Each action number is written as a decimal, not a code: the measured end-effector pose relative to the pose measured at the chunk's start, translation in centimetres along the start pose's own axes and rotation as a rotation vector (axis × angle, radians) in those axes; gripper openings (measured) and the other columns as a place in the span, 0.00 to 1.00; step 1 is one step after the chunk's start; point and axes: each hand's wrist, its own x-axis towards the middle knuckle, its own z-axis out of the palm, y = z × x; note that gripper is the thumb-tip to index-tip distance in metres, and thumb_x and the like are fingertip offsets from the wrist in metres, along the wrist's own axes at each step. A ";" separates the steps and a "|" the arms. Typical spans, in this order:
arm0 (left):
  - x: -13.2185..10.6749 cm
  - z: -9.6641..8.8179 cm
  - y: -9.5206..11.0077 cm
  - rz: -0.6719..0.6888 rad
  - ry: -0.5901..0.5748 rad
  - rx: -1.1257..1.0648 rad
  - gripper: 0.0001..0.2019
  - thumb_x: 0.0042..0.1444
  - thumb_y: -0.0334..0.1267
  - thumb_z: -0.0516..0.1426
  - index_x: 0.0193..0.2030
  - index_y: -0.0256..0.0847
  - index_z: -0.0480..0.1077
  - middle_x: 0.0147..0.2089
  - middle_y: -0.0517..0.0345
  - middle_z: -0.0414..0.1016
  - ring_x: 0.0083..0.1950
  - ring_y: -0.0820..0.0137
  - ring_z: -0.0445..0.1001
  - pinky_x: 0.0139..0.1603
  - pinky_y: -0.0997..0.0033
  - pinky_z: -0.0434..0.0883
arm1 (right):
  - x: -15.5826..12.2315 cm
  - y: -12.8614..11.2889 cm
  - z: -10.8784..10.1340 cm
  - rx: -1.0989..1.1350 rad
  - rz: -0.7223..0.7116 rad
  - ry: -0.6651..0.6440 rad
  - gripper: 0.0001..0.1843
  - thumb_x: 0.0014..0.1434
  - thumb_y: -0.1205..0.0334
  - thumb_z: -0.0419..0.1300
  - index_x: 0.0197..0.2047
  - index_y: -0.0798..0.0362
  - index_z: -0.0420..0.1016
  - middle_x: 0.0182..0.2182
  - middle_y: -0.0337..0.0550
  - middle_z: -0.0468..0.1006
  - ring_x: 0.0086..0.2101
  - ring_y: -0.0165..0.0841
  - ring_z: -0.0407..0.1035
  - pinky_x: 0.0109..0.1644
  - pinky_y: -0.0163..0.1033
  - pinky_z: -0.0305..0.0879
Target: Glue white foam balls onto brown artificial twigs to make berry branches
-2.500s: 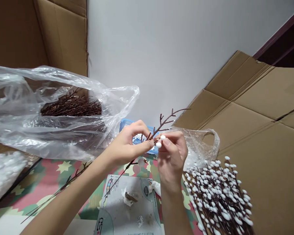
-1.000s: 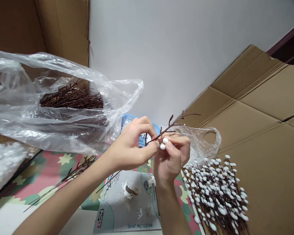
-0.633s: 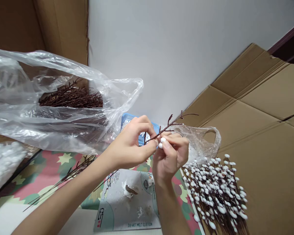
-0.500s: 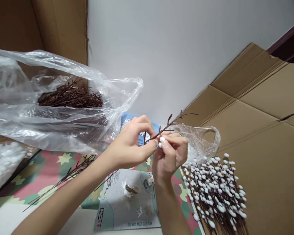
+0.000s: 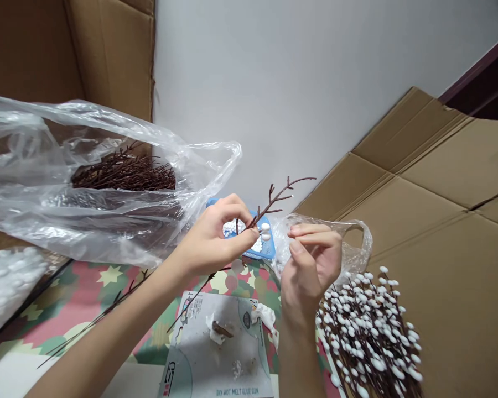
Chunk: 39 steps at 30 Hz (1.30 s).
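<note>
In my left hand (image 5: 219, 232), thumb and forefinger pinch a thin brown artificial branch (image 5: 269, 207), whose forked tip points up and right. Two white foam berries (image 5: 265, 231) show just past these fingertips, seemingly on a short twig of it. My right hand (image 5: 313, 254) is a little to the right of the berries, fingers curled and thumb slightly apart, with nothing visible between them. Behind the branch is a blue basket (image 5: 270, 252) of small white berries, partly covered by my left hand.
Brown branches (image 5: 128, 171) lie in a clear plastic bag (image 5: 108, 210) at left. Berry-tipped stems (image 5: 369, 331) are piled at right by cardboard (image 5: 448, 249). A glue-smeared hot melt glue gun box (image 5: 216, 359) lies on the patterned cloth (image 5: 87, 287). White pieces (image 5: 8, 282) fill another bag.
My right hand has let go of the white berries and moved right. My left hand still holds the branch, slightly further left, and the berries stay beside it.
</note>
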 end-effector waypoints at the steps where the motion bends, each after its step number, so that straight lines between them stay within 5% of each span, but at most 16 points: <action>1: 0.0 -0.1 -0.1 0.000 0.004 -0.009 0.06 0.52 0.33 0.56 0.25 0.39 0.65 0.32 0.59 0.66 0.36 0.70 0.67 0.42 0.65 0.64 | 0.1 -0.1 -0.2 -0.023 -0.017 -0.009 0.06 0.52 0.71 0.60 0.30 0.49 0.70 0.30 0.36 0.70 0.36 0.32 0.67 0.42 0.41 0.62; 12: -0.1 -0.1 -0.1 0.018 0.002 -0.039 0.05 0.52 0.33 0.57 0.26 0.39 0.67 0.33 0.60 0.65 0.36 0.71 0.66 0.41 0.67 0.63 | -0.7 -0.4 -0.9 -0.180 0.001 -0.159 0.06 0.52 0.66 0.62 0.26 0.49 0.70 0.39 0.38 0.66 0.41 0.35 0.64 0.47 0.46 0.61; 18: -0.1 0.1 -0.2 0.015 0.001 -0.025 0.05 0.52 0.33 0.57 0.26 0.39 0.67 0.32 0.60 0.65 0.36 0.71 0.66 0.40 0.67 0.63 | -0.5 -0.5 -1.0 -0.156 -0.005 -0.241 0.05 0.54 0.68 0.61 0.32 0.47 0.71 0.42 0.38 0.65 0.43 0.34 0.63 0.48 0.45 0.63; 27: 0.0 -0.3 -0.3 0.010 0.009 -0.022 0.06 0.53 0.34 0.57 0.26 0.39 0.67 0.33 0.60 0.65 0.35 0.71 0.66 0.38 0.68 0.63 | -0.6 -2.2 -1.3 0.017 -0.006 -0.308 0.20 0.49 0.78 0.57 0.40 0.44 0.68 0.39 0.37 0.70 0.34 0.29 0.64 0.30 0.34 0.61; 39: 0.3 -0.6 -0.1 -0.013 0.045 -0.034 0.06 0.50 0.35 0.59 0.25 0.40 0.67 0.32 0.60 0.65 0.33 0.71 0.65 0.36 0.68 0.63 | -0.7 -3.5 -1.3 0.015 -0.053 -0.372 0.21 0.51 0.78 0.56 0.42 0.42 0.67 0.38 0.36 0.72 0.35 0.31 0.66 0.29 0.36 0.61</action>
